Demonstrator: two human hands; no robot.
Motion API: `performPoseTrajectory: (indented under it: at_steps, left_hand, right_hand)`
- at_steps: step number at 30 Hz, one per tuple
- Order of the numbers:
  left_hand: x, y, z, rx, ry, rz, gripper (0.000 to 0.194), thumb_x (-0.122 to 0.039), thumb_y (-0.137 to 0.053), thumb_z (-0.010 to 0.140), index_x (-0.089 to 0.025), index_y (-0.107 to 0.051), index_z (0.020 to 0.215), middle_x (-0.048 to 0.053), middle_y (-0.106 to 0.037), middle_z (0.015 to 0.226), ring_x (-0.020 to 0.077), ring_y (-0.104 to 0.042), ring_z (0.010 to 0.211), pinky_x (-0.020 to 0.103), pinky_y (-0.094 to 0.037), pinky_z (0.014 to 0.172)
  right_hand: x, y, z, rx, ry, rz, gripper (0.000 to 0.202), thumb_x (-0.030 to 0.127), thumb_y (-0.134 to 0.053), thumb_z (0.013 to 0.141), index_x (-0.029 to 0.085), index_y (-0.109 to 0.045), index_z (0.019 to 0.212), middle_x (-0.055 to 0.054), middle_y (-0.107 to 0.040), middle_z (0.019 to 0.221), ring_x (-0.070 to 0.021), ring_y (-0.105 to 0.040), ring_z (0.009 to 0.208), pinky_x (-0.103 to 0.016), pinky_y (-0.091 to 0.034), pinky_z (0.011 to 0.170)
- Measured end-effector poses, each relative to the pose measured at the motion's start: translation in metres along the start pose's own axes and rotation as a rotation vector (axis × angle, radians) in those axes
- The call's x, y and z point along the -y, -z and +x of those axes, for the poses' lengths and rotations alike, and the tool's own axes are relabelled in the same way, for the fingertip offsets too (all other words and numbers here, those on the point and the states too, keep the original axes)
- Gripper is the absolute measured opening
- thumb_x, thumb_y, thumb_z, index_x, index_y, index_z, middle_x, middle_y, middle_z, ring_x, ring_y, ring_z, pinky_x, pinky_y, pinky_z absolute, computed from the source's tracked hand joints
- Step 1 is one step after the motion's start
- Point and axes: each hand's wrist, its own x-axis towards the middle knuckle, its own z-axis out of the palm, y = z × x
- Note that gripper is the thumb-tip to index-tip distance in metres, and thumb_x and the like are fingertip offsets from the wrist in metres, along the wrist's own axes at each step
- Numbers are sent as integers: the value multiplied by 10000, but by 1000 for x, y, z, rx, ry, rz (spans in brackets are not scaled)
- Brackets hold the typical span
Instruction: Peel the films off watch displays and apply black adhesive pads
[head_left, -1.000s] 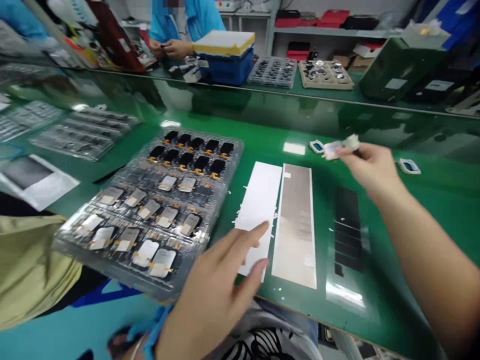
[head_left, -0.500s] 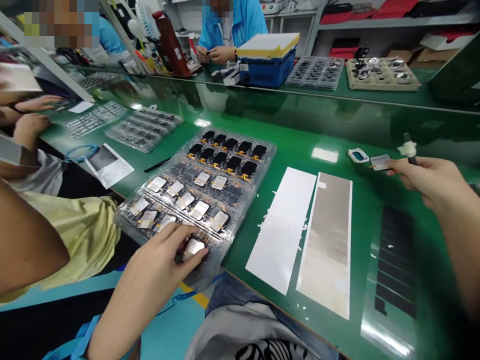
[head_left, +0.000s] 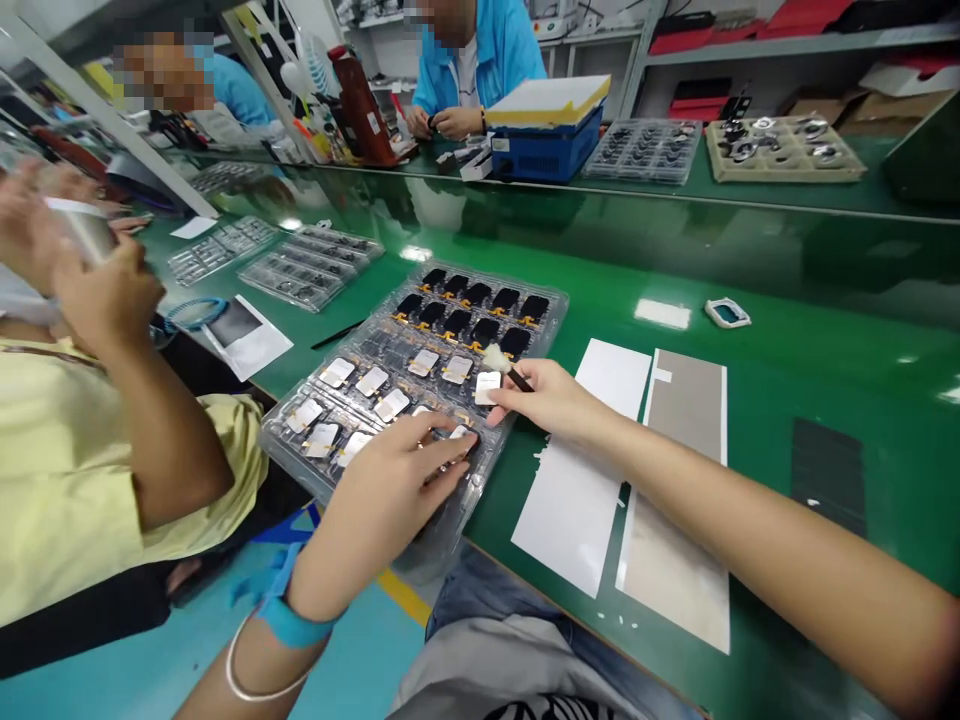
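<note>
A clear plastic tray (head_left: 480,492) lies on the green bench, with several black screen parts at its far end and several white-backed ones nearer. My right hand (head_left: 544,395) is over the tray's right side, pinching a white-backed part (head_left: 487,388). It also holds a dark stick with a pale tip (head_left: 496,360). My left hand (head_left: 409,465) reaches over the near right part of the tray, its thumb and fingers round a white-backed part (head_left: 462,436). Whether that part is lifted cannot be seen.
Two long sheets, one white (head_left: 562,520) and one grey-beige (head_left: 675,560), lie right of the tray. Beyond are a white-framed part (head_left: 727,313) and a dark film (head_left: 829,470). A co-worker's hands (head_left: 112,280) are at the left; another person sits across the bench.
My right hand has swung left from beside the white-framed part to the tray, carrying the white-backed part and stick. My left hand has shifted to another part, further up the tray.
</note>
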Motion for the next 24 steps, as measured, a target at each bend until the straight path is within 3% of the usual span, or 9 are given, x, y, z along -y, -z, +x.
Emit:
performPoseTrajectory:
  at_steps: [4, 7, 9, 11, 14, 16, 18, 21, 24]
  left_hand:
    - [-1, -7, -7, 26, -10, 66, 303, -247, -465, 1009, -218, -712, 1183, 144, -643, 1153, 257, -647, 859, 394, -555, 711]
    - [12, 9, 0, 44, -40, 33, 333, -277, -452, 1014, -193, -669, 1253, 158, -634, 1193, 281, -650, 982, 424, -559, 808]
    - [30, 24, 19, 15, 4, 50, 376, -281, -433, 1014, -156, -636, 1304, 168, -654, 1193, 310, -645, 1038, 459, -545, 864]
    - [52, 37, 48, 5, 109, 137, 378, -288, -459, 989, -142, -671, 1266, 149, -715, 1051, 340, -657, 1003, 483, -536, 861]
    - [86, 40, 100, 61, 353, 223, 356, -283, -517, 947, -168, -703, 1228, 107, -756, 1042, 319, -690, 1003, 435, -523, 914]
    - [105, 33, 129, 60, 423, 252, 337, -277, -558, 920, -134, -724, 1177, 135, -758, 1060, 339, -687, 1033, 425, -519, 918]
    - [118, 22, 149, 60, 471, 274, 330, -301, -623, 882, -114, -737, 1130, 168, -750, 1083, 366, -674, 1072, 425, -514, 924]
    - [127, 10, 164, 87, 506, 284, 319, -317, -716, 804, -116, -754, 1049, 184, -750, 1059, 382, -677, 1061, 424, -520, 909]
    - [125, 11, 172, 88, 513, 294, 325, -229, -722, 761, -93, -742, 1056, 212, -732, 1072, 417, -659, 1087, 470, -512, 920]
  right_hand:
    - [0, 1, 13, 5, -13, -154, 288, 276, -701, 827, 209, -510, 623, 11, -637, 487, -105, -460, 470, -242, -314, 499]
    - [-3, 10, 16, -16, 3, -241, 286, 316, -759, 766, 216, -510, 667, 50, -550, 430, -117, -464, 447, -246, -301, 499]
    - [-3, 14, 16, -58, 49, -266, 271, 329, -776, 750, 214, -534, 792, 70, -551, 490, -117, -471, 469, -243, -298, 522]
    - [-4, 16, 15, -94, 113, -276, 248, 317, -736, 789, 217, -556, 926, 83, -536, 556, -108, -448, 504, -242, -292, 554]
    - [-5, 17, 9, -92, 202, -276, 121, 275, -653, 844, 217, -615, 943, 73, -492, 604, -104, -403, 558, -249, -287, 590]
    - [-8, 19, 0, -74, 241, -262, 112, 312, -620, 865, 203, -639, 845, 55, -481, 625, -106, -388, 581, -255, -287, 590]
    - [-12, 24, -16, -67, 267, -242, 234, 381, -586, 882, 194, -623, 745, 41, -474, 631, -110, -388, 591, -260, -293, 578]
    - [-22, 38, -50, -88, 285, -164, 313, 449, -564, 878, 196, -619, 701, 12, -535, 655, -131, -465, 621, -267, -349, 579]
    - [-33, 53, -92, -174, 255, -85, 278, 461, -594, 862, 214, -702, 796, -29, -675, 762, -171, -592, 695, -282, -446, 611]
